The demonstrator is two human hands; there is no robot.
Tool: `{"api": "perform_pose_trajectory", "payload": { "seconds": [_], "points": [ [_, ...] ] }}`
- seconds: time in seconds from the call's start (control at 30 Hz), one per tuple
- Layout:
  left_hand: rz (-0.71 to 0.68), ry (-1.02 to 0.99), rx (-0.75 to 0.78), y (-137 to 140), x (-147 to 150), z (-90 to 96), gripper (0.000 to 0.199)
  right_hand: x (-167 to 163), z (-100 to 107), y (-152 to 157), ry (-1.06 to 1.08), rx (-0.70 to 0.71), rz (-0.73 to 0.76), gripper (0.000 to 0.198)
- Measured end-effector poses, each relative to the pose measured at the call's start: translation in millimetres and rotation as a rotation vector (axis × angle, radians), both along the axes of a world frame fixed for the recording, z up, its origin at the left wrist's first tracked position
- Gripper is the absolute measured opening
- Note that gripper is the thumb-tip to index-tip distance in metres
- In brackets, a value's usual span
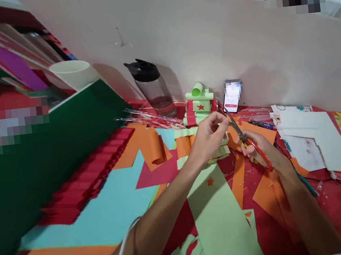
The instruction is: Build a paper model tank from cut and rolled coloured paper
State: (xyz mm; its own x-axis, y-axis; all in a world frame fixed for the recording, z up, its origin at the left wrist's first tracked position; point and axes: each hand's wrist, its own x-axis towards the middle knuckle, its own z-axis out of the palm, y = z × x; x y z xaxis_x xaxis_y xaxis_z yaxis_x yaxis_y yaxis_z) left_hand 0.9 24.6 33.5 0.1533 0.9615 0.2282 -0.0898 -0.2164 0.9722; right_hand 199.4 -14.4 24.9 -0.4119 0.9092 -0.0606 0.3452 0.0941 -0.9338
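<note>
My right hand (259,146) is closed on a pair of scissors (236,126) with red and yellow handles, blades pointing up and to the left. Just beside the blades, my left hand (210,135) is pinched, thumb against fingertips; whatever it holds is too small to make out. Below the hands lies a long pale green paper sheet (218,207) bearing a small orange star (210,181). Behind my left hand, partly hidden by it, stands a pale green paper model (198,96) with red strips and a red star. Orange paper rolls (184,146) with green bands sit in front of it.
A dark-lidded water bottle (154,88) and a phone (231,98) lean against the white wall. At left are a dark green board (68,142), pleated red paper (93,176) and a light blue sheet (115,210). Orange scraps (265,192) and white card (313,128) lie at right.
</note>
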Motion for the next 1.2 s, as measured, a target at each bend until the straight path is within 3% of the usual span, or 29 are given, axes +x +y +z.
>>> {"api": "perform_pose_trajectory", "payload": {
  "seconds": [0.3, 0.6, 0.9, 1.2],
  "points": [
    [-0.003, -0.014, -0.003, 1.0, -0.3, -0.7, 0.021, -5.0, 12.3, -6.1, -0.048, -0.012, -0.041, 0.083],
    [-0.009, -0.007, -0.027, -0.6, 0.0, 0.8, 0.021, -2.3, 2.3, -2.4, -0.028, 0.003, -0.045, 0.076],
    [-0.005, -0.013, -0.037, -0.9, 0.3, 2.2, 0.019, -7.1, 8.0, -4.8, -0.018, 0.032, -0.076, 0.06],
    [-0.007, -0.027, -0.034, -0.6, 0.1, 3.2, 0.017, -5.5, -0.4, -3.8, 0.002, 0.032, -0.094, 0.059]
  ]
}}
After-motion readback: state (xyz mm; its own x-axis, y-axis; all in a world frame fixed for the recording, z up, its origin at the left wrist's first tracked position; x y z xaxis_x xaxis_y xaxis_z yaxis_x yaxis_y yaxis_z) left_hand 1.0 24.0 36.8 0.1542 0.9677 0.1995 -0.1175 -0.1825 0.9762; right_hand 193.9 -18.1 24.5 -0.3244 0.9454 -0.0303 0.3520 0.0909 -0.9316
